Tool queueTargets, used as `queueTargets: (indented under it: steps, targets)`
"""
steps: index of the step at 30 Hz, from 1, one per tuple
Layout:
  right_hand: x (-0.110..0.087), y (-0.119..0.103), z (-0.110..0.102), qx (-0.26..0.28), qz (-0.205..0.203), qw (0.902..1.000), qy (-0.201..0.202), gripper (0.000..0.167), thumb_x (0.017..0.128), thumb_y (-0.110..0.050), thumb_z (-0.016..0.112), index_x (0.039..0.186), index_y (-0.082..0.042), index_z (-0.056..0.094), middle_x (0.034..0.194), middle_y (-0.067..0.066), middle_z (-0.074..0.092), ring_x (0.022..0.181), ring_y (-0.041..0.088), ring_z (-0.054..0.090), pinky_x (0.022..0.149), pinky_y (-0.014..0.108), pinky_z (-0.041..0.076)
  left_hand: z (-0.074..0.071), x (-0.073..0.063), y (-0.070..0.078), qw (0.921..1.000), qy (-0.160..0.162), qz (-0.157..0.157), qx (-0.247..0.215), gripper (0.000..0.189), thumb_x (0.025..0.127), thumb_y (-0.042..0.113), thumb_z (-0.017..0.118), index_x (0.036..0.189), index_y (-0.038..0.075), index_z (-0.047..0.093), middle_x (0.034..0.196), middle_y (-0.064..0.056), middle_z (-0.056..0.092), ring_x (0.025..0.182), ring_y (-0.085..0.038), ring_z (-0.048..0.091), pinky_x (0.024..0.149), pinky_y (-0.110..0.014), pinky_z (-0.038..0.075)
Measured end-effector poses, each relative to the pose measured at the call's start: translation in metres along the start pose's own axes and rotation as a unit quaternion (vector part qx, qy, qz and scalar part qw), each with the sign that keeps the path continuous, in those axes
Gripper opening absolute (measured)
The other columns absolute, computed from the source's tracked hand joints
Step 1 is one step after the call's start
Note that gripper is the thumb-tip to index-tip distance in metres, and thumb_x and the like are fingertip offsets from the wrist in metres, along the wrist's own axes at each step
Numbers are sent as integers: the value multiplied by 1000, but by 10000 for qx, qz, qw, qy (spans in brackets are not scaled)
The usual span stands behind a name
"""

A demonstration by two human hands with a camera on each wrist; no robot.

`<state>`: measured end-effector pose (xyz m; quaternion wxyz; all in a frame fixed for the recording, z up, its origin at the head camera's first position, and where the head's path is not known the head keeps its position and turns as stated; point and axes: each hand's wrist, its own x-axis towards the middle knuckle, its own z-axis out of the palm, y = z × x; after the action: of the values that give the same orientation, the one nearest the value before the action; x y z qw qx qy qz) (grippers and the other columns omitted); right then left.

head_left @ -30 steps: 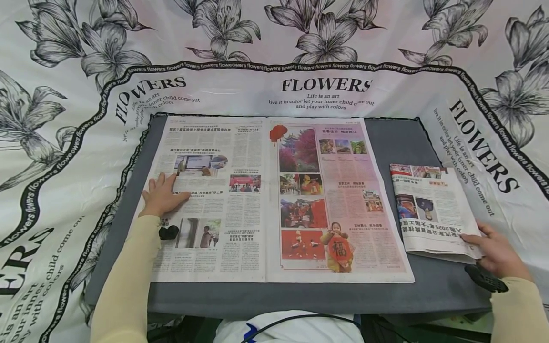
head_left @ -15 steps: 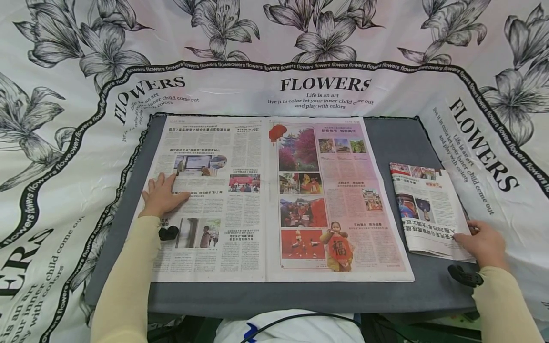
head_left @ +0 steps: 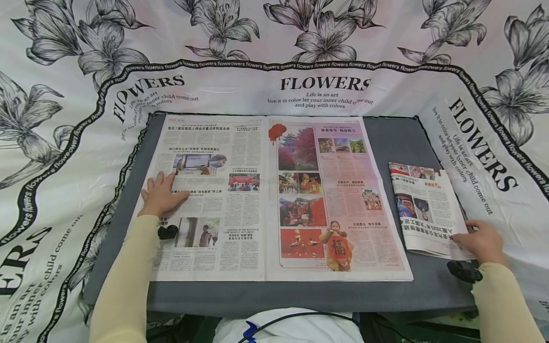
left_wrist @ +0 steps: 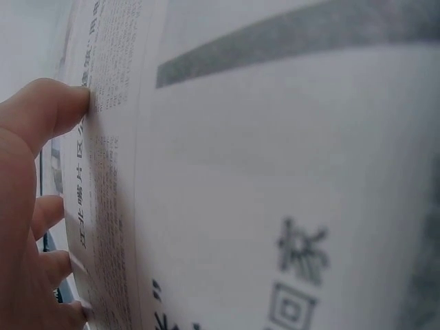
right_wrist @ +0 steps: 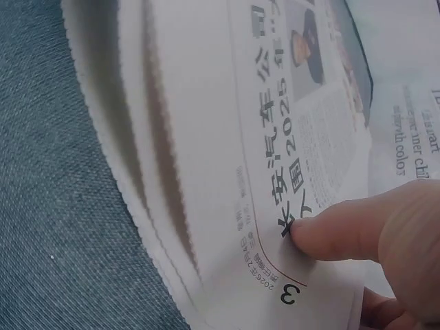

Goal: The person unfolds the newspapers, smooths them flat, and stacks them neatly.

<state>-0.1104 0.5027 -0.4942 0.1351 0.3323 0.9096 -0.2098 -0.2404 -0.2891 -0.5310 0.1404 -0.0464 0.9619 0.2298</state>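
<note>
An opened newspaper [head_left: 240, 257] lies spread across the grey table, its right page tinted pink with photos. My left hand [head_left: 159, 194] rests on its left page, fingers spread; the left wrist view shows the thumb [left_wrist: 58, 103] touching the print. At the right side of the table lies a smaller folded newspaper [head_left: 429, 209]. Its near right corner is pinched by my right hand [head_left: 484, 242]. In the right wrist view the thumb [right_wrist: 344, 230] presses on the top sheet, while a finger shows below the paper's edge. Layered, slightly parted sheets appear along the near edge.
The grey table [head_left: 300, 297] has a white floral cloth [head_left: 231, 95] around its far side and both flanks. Between the two newspapers runs a narrow strip of grey surface. A black cable [head_left: 296, 317] crosses white fabric at the near edge.
My right hand has shifted left, and the folded newspaper's near right corner has moved slightly left with it. The left hand and the spread newspaper stay in place.
</note>
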Motion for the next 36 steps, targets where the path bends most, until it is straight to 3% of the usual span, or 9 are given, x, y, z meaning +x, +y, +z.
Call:
queueTargets:
  steps: [7,15,27,33,36]
  targets:
    - [2,-3,2,93,27,9999,54,70,84,-5,71,139,19,37,133,45,44,109,53,44,85,61,47,0,0,-2,10000,-41,21,-42,92,96,48,59,163,4,14,166,-34,-6,150,-61,-15,113,-82,-5]
    - [3,-3,0,80,-68,9999,11,68,82,-4,72,137,20,39,131,45,45,103,51,49,72,51,50,1,-1,-4,10000,-17,-9,-29,92,96,49,59,164,5,14,167,-33,-6,150,-61,-15,114,-81,-5]
    - [-1,-4,2,569,125,9982,-123,77,82,-3,72,146,17,33,139,45,38,98,50,52,57,42,50,-1,1,-2,9999,17,2,-136,92,96,48,59,164,7,14,167,-32,-7,150,-60,-17,114,-81,-7]
    - [-2,-3,6,444,-3,9990,-43,87,82,-5,71,152,16,24,140,46,36,110,53,47,80,57,49,0,1,-3,10000,10,-8,-94,91,97,48,59,164,6,15,167,-32,-6,150,-60,-16,114,-81,-7]
    - [-3,-5,7,334,-102,9993,89,87,82,-4,69,153,16,22,138,47,39,113,56,47,86,62,47,2,2,-4,10000,17,-13,-88,91,96,48,59,164,5,15,167,-33,-6,150,-60,-15,114,-81,-6]
